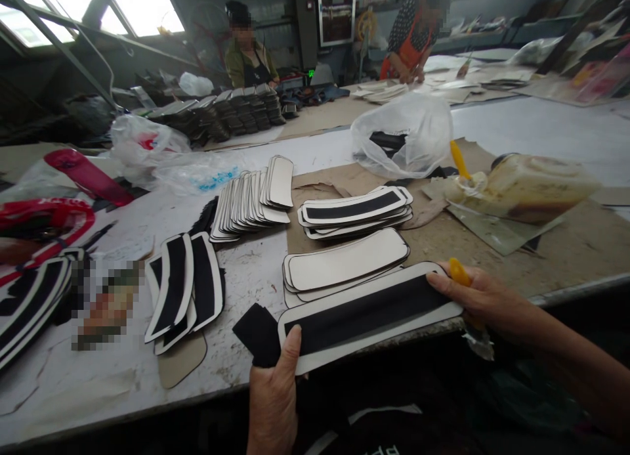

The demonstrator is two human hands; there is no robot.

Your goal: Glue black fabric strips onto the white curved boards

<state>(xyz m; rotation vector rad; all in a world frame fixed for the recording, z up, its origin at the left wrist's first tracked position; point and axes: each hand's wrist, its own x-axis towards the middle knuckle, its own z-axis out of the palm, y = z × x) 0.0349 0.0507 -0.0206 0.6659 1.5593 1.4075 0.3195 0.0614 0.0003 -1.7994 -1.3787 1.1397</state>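
A long curved white piece (374,340) with a black strip on it is held between both hands at the table's front edge. My left hand (278,389) grips its left end, thumb on top. My right hand (465,287) holds the right end, thumb on the strip, and also has a yellow-handled tool (459,271) whose lower end shows whitish residue. Small black fabric pieces (258,333) lie beside my left hand. Just behind the held piece is a stack of plain white pieces (347,261); farther back sits a stack with black strips (354,209).
Fanned white pieces (251,202) and several black-stripped pieces (184,281) lie left. A glue-stained plastic container (536,186) with a yellow brush handle (460,159) stands right. A clear bag (403,136) is behind. Two people are across the workshop.
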